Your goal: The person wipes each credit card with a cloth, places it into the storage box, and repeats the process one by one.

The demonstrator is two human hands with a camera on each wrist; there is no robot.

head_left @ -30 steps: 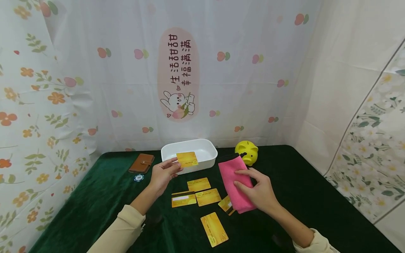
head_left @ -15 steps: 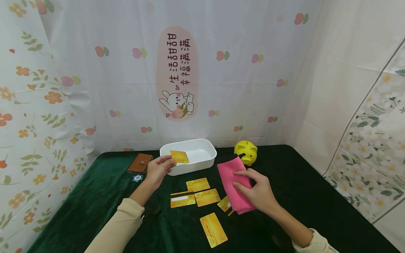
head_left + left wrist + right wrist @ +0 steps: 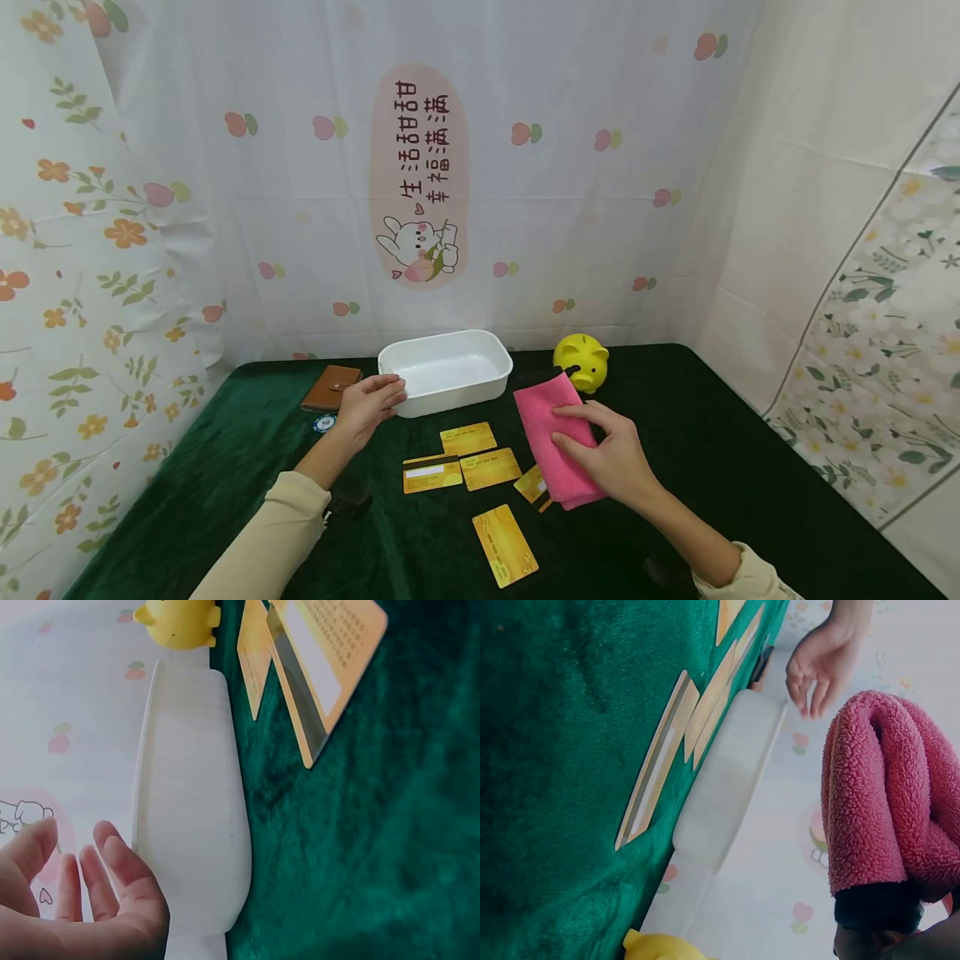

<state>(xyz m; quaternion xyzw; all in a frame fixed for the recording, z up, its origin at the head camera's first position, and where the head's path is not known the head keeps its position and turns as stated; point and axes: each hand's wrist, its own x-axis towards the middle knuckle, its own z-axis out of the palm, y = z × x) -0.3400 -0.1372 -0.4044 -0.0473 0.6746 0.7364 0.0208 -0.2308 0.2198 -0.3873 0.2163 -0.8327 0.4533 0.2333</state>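
Observation:
My left hand (image 3: 367, 410) is at the left end of a white basin (image 3: 459, 397), its thumb and fingers apart with nothing visible between them in the left wrist view. No card shows inside the visible part of the basin; where the gold card from before lies is hidden. My right hand (image 3: 613, 450) grips a folded pink towel (image 3: 551, 442) held above the table. Fluffy pink pile and a dark band show in the right wrist view. Between the hands lie several gold bank cards (image 3: 491, 468), one of them (image 3: 529, 485) partly covered by the towel.
A brown wallet (image 3: 330, 388) and a blue-white chip (image 3: 325, 423) lie left of the basin. A yellow piggy bank (image 3: 582, 363) stands at the back right. Nearest the front is another gold card (image 3: 506, 546). Printed curtains hang behind the green tablecloth (image 3: 225, 508).
The gold card between my left fingers has gone from sight at the basin. My left hand moved left and slightly down, and its fingers parted. The right hand and towel stayed nearly still.

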